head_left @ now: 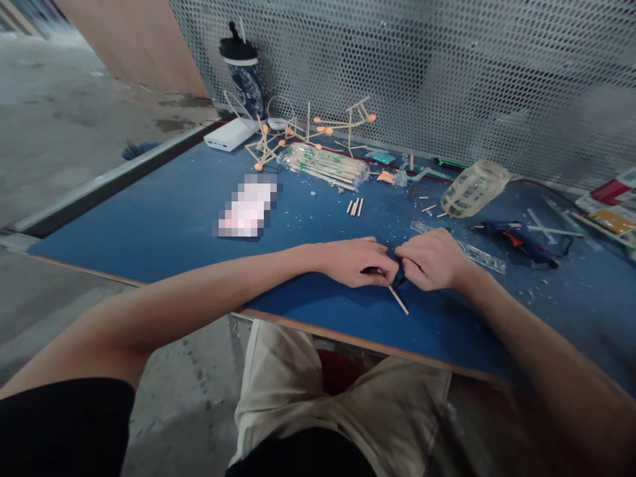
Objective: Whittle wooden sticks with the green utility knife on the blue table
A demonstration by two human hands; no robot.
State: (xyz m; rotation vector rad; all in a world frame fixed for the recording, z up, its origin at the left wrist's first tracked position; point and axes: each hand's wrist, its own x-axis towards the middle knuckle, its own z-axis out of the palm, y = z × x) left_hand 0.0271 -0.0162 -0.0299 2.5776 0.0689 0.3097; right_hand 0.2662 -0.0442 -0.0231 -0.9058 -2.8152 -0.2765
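Note:
My left hand (365,263) is closed, pinching a thin wooden stick (399,301) against the tabletop near the front edge. The stick's lower end points toward me, and its other end is hidden by the fingers. Right beside it, my right hand (431,260) is closed in a fist around a small dark blue tool (399,275), mostly covered by the fingers; I cannot make out its kind. The tool meets the stick by the left fingertips. A see-through ruler (484,257) lies partly under my right hand. Several short cut sticks (355,207) lie beyond my hands.
Farther back are a bag of wooden chopsticks (322,165), stick frames with orange joints (350,124), a white power bank (229,135) and a tumbler (244,76). To the right are a glue gun (519,242) and a plastic jar (474,189). A perforated metal panel (447,79) stands behind.

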